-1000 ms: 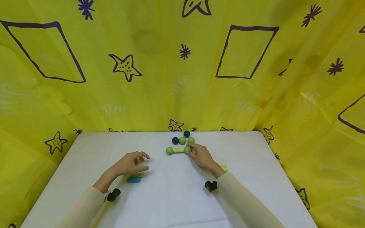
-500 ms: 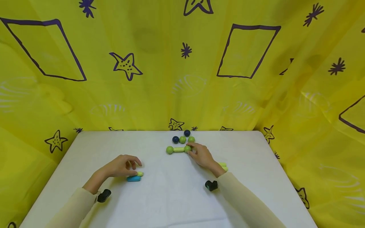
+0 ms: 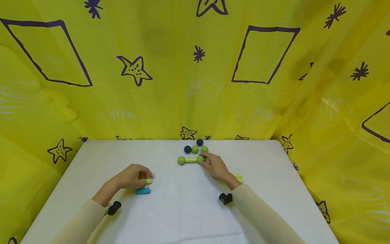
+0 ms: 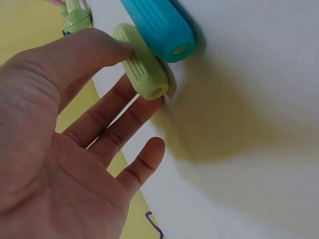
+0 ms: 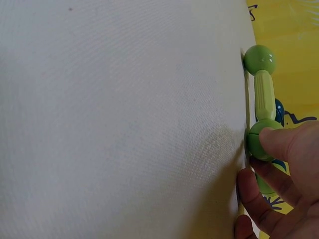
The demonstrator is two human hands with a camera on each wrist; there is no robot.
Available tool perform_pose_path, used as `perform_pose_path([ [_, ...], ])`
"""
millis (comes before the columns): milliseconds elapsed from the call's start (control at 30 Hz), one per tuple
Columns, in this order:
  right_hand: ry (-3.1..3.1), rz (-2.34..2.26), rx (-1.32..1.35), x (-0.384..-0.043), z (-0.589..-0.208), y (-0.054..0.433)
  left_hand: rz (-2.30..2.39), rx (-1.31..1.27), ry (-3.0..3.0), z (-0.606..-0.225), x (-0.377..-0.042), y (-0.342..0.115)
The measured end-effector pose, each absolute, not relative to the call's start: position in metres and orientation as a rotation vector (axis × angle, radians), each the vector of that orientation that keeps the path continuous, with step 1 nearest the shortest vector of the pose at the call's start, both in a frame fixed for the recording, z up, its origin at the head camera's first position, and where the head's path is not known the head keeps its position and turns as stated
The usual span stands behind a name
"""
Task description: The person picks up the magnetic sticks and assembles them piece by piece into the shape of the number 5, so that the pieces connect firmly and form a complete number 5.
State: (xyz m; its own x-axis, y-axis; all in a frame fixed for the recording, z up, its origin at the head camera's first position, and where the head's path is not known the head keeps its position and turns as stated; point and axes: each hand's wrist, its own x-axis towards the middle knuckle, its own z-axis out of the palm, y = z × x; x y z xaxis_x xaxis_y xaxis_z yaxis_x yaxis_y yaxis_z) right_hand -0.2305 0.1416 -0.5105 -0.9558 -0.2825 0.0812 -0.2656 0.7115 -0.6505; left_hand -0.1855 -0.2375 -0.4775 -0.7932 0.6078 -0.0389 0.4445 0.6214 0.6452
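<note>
My left hand (image 3: pixel 134 175) pinches a pale green rod (image 4: pixel 142 64) between thumb and fingers, close over the table. A blue rod (image 3: pixel 143 191) lies just in front of it; the left wrist view shows its ribbed side and a small round spot on its end. My right hand (image 3: pixel 214 166) holds the right-hand green ball (image 5: pixel 261 139) of a joined piece on the table. A pale green rod (image 3: pixel 191 160) links that ball to another green ball (image 3: pixel 181 160) at the left end.
Behind the joined piece sit two dark blue balls, one on the left (image 3: pixel 187 149) and one farther back (image 3: pixel 199 142), with two green balls (image 3: pixel 195 149) beside them. Pale green rods (image 3: pixel 239 178) lie by the right forearm. A yellow patterned curtain (image 3: pixel 170 101) borders the white table (image 3: pixel 189 210).
My left hand has moved down to the pale green rod, taken hold of it and shifted it slightly away from the blue rod. The right hand keeps its hold on the ball.
</note>
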Motion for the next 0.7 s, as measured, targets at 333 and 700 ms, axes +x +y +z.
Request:
perform_pose_path([
  [333, 2.885, -1.094, -0.475, -0.2306, -0.5121, 0.1421, 0.891, 0.829, 2.605, -0.4772, -0.1861, -0.2365],
  [700, 2.876, -1.092, -0.470, -0.2293, -0.5123, 0.1428, 0.915, 0.818, 2.643, -0.4829, -0.1856, -0.2380],
])
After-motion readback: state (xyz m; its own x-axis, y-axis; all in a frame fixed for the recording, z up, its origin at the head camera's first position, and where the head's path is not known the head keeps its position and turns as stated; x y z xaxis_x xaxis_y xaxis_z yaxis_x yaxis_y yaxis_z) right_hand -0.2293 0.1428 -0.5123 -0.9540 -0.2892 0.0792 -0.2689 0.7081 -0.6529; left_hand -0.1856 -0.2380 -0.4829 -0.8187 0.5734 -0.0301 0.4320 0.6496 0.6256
